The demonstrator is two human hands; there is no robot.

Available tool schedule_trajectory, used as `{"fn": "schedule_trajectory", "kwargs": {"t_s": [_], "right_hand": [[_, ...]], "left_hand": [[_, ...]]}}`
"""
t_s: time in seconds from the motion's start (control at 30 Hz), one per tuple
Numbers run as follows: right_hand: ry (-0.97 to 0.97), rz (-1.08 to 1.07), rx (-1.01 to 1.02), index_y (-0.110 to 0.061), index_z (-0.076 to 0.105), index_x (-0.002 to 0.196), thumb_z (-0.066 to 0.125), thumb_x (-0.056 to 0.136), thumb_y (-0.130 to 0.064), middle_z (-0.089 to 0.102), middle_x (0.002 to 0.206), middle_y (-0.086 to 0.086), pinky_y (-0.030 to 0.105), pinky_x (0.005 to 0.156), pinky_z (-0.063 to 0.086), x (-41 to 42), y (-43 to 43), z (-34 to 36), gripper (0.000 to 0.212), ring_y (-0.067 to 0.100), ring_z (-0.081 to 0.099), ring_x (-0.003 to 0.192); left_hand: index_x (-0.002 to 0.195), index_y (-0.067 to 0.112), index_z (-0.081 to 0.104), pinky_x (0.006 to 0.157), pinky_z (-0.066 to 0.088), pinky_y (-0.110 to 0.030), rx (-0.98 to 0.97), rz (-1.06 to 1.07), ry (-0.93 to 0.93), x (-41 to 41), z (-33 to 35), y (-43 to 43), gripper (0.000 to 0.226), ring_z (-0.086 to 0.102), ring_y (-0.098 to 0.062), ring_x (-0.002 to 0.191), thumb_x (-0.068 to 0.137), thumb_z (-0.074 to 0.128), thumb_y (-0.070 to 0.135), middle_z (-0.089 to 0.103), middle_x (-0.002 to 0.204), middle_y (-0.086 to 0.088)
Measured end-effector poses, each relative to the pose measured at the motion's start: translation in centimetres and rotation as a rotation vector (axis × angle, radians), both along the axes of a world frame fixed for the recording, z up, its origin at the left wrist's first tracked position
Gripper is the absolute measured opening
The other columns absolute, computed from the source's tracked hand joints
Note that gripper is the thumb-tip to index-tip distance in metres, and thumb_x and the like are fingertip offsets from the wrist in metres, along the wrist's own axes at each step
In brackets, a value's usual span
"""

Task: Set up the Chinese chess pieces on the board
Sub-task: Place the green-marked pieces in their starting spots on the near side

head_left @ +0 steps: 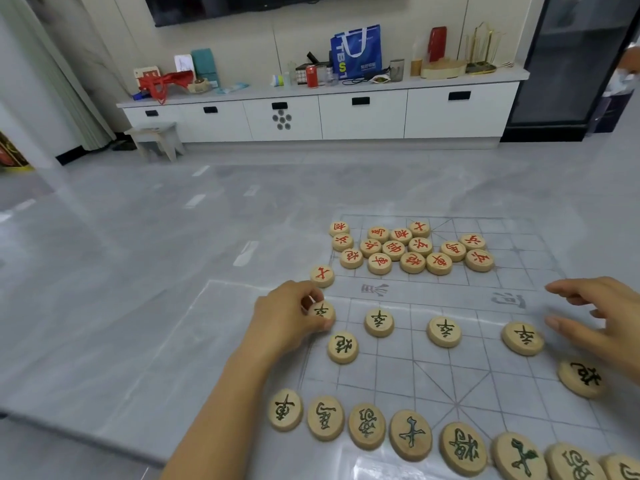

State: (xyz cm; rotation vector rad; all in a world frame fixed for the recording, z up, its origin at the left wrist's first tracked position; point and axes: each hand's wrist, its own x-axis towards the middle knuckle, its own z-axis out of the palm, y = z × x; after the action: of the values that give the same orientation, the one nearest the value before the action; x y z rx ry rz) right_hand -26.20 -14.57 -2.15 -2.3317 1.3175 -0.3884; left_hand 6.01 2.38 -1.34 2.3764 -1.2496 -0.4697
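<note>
Starting at the left, where the bare grey surface [138, 341] meets the board [408, 372], why is the left hand [287, 318] curled in at the edge?

Its thumb and fingers [306, 289] pinch a black soldier [322, 311] that lies flat on the leftmost file. I judge it is being seated on its crossing, level with the next soldier [379, 322] and the two further right. The board is a thin sheet lying flat, so a piece can be slid as easily as lifted.

And the lone red piece [322, 276] just beyond those fingers?

It sits off the board's left edge, apart from the red heap [412, 249], so it looks like a stray awaiting its turn.

Black seems nearly done, then?

Nearly. One cannon [343, 347] lies just behind the pinched soldier, the back rank [411, 434] runs side by side along the near edge, and a second cannon [581, 377] lies far right. The red heap is bunched face up on the far half, pieces touching, so I'd say that side is not yet laid out.

And the right hand [595, 320]?

Open, fingers spread and holding nothing, it hovers just beside the rightmost soldier [523, 338], probably ready to straighten it. Whether a fifth soldier lies under it, I cannot tell.
</note>
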Motion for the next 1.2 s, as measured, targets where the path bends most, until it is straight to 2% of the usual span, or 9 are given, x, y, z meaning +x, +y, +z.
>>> {"fn": "schedule_trajectory", "kwargs": {"t_s": [0.1, 0.47, 0.53, 0.6, 0.73, 0.83, 0.9, 1.0, 1.2], "right_hand": [[-0.043, -0.012, 0.002, -0.08, 0.028, 0.093, 0.028, 0.054, -0.093, 0.051, 0.101, -0.007, 0.045, 0.079, 0.05, -0.3, -0.9, -0.8, 0.041, 0.017, 0.053, 0.09], [-0.023, 0.041, -0.081, -0.08, 0.03, 0.091, 0.029, 0.052, -0.093, 0.049, 0.1, -0.007, 0.044, 0.081, 0.05, -0.6, -0.6, -0.7, 0.041, 0.017, 0.052, 0.09], [0.0, 0.058, -0.087, -0.069, 0.04, 0.092, 0.055, 0.067, -0.07, 0.048, 0.101, -0.006, 0.044, 0.083, 0.049, -0.2, 0.2, 0.2, 0.03, 0.02, 0.053, 0.093], [-0.021, 0.026, -0.083, -0.053, 0.045, 0.097, 0.069, 0.077, -0.03, 0.048, 0.102, -0.005, 0.045, 0.085, 0.047, 0.4, 0.2, 0.3, 0.039, 0.025, 0.054, 0.099], [0.012, 0.002, -0.091, -0.025, 0.057, 0.113, 0.068, 0.078, -0.021, 0.048, 0.102, -0.005, 0.042, 0.087, 0.047, 0.4, -0.2, -0.3, 0.037, 0.02, 0.052, 0.095], [-0.012, 0.033, -0.106, -0.042, 0.051, 0.105, 0.068, 0.078, -0.025, 0.049, 0.1, -0.007, 0.04, 0.085, 0.046, 0.2, -0.1, -0.2, 0.036, 0.021, 0.054, 0.097], [-0.017, 0.063, -0.117, -0.063, 0.041, 0.094, 0.062, 0.075, -0.052, 0.048, 0.098, -0.013, 0.036, 0.082, 0.046, 0.0, 0.4, 0.1, 0.031, 0.019, 0.056, 0.094], [-0.02, 0.037, -0.055, -0.08, 0.028, 0.092, 0.027, 0.052, -0.094, 0.044, 0.099, -0.03, 0.029, 0.077, 0.047, -1.1, -0.4, -0.7, 0.042, 0.013, 0.056, 0.085], [-0.13, 0.05, -0.041, -0.08, 0.03, 0.092, 0.03, 0.055, -0.089, 0.037, 0.106, -0.048, -0.001, 0.083, 0.032, -1.4, 0.0, -0.5, 0.038, -0.021, 0.041, 0.101]], "left_hand": [[0.106, 0.027, 0.058, 0.093, 0.043, -0.035, 0.033, -0.024, -0.031, -0.1, -0.1, -0.4, 0.035, 0.053, -0.015, 0.095, 0.074, 0.072, 0.034, 0.052, 0.1, 0.007], [0.111, 0.028, 0.057, 0.092, 0.043, -0.033, 0.029, -0.03, 0.006, 0.1, -0.3, 0.1, 0.037, 0.052, -0.014, 0.095, 0.077, 0.071, 0.032, 0.048, 0.099, 0.009], [0.112, 0.028, 0.056, 0.091, 0.043, -0.031, 0.027, -0.032, -0.002, 0.1, -0.4, 0.2, 0.038, 0.051, -0.013, 0.094, 0.077, 0.07, 0.032, 0.047, 0.1, 0.009], [0.113, 0.028, 0.056, 0.09, 0.043, -0.03, 0.023, -0.034, -0.013, 0.1, -0.4, 0.1, 0.038, 0.05, -0.012, 0.093, 0.078, 0.07, 0.033, 0.047, 0.1, 0.009], [0.115, 0.029, 0.053, 0.09, 0.043, -0.029, 0.039, -0.041, -0.013, 0.1, -0.3, 0.0, 0.044, 0.049, -0.011, 0.091, 0.076, 0.071, 0.035, 0.047, 0.1, 0.01], [0.118, 0.031, 0.05, 0.091, 0.045, -0.03, 0.039, -0.022, 0.023, 0.4, -0.2, 0.1, 0.048, 0.051, -0.01, 0.092, 0.076, 0.07, 0.039, 0.049, 0.102, 0.01], [0.119, 0.032, 0.049, 0.093, 0.045, -0.032, 0.044, -0.002, 0.026, 0.6, -0.1, 0.2, 0.049, 0.052, -0.011, 0.093, 0.075, 0.07, 0.04, 0.051, 0.103, 0.009], [0.121, 0.033, 0.049, 0.095, 0.044, -0.034, 0.053, -0.009, 0.027, 0.5, 0.0, 0.1, 0.053, 0.051, -0.011, 0.093, 0.074, 0.072, 0.039, 0.049, 0.104, 0.009], [0.115, 0.034, 0.052, 0.093, 0.041, -0.029, 0.104, -0.065, -0.043, 0.3, 0.4, -0.3, 0.045, 0.048, -0.009, 0.094, 0.075, 0.072, 0.035, 0.046, 0.107, 0.009]]}}
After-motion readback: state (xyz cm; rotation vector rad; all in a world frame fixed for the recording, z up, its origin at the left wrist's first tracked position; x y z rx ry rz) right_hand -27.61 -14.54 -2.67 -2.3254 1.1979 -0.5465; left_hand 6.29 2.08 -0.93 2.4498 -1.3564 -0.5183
